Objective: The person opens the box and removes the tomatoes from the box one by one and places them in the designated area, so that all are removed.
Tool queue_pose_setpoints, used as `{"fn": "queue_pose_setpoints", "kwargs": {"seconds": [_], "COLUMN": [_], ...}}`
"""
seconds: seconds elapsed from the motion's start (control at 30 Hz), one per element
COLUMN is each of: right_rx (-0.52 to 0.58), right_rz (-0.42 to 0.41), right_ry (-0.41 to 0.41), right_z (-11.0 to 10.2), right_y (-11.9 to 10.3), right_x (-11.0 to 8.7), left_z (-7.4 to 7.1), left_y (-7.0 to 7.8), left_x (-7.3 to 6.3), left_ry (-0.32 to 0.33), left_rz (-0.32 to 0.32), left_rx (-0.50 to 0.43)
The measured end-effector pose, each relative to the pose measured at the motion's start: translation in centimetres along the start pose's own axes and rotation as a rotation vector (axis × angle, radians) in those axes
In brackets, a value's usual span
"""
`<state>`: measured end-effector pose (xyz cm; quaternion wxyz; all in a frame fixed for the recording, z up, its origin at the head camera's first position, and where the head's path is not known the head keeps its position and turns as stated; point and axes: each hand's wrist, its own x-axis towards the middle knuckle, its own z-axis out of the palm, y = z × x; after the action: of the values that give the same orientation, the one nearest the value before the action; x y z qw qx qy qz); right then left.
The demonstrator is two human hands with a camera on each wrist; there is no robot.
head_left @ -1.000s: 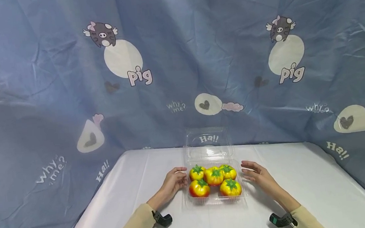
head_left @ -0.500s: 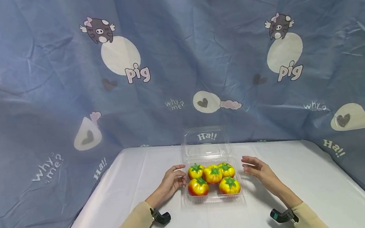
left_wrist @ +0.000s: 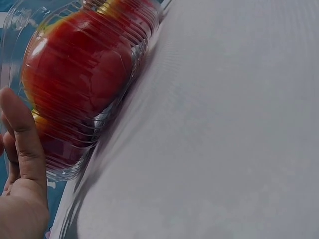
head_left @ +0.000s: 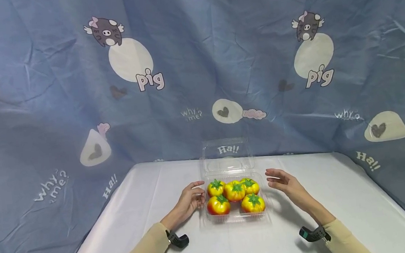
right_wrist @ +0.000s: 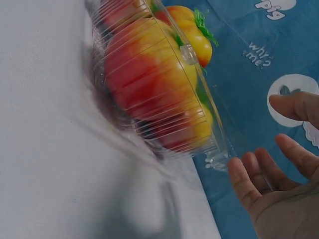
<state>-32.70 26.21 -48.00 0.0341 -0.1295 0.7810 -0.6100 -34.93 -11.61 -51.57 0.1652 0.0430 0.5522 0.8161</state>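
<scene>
A clear plastic clamshell box [head_left: 237, 216] stands on the table with its lid [head_left: 227, 163] tipped back. Several yellow-and-red tomatoes [head_left: 218, 205] with green star-shaped tops sit inside. My left hand [head_left: 187, 202] is at the box's left side, relaxed fingertips right at the wall. In the left wrist view, the fingers [left_wrist: 27, 144] overlap the ribbed side. My right hand [head_left: 290, 187] hovers off the right side, slightly raised, with fingers loosely bent and holding nothing. In the right wrist view, a gap shows between the fingertips [right_wrist: 239, 172] and the box rim.
A white cloth [head_left: 177, 249] covers the table. Behind it hangs a blue curtain [head_left: 182, 56] printed with pigs and words, close to the raised lid. Each wrist wears a black strap device, such as the left one [head_left: 178, 240].
My right hand has lifted a little and moved slightly away from the box. The left hand stays by its left side. The head view has shifted slightly.
</scene>
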Motion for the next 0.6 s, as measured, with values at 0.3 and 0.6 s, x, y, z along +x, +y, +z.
{"fn": "queue_pose_setpoints", "kwargs": {"seconds": [0.3, 0.6], "right_rx": [-0.023, -0.033], "right_rz": [-0.019, -0.043], "right_ry": [-0.02, -0.052], "right_z": [-0.3, 0.0], "right_y": [-0.8, -1.4], "right_x": [-0.1, 0.2], "left_z": [-0.1, -0.2], "left_y": [-0.3, -0.2], "left_x": [0.0, 0.0], "left_ry": [-0.007, -0.015], "left_rz": [-0.01, -0.002], "left_rx": [-0.028, 0.006]}}
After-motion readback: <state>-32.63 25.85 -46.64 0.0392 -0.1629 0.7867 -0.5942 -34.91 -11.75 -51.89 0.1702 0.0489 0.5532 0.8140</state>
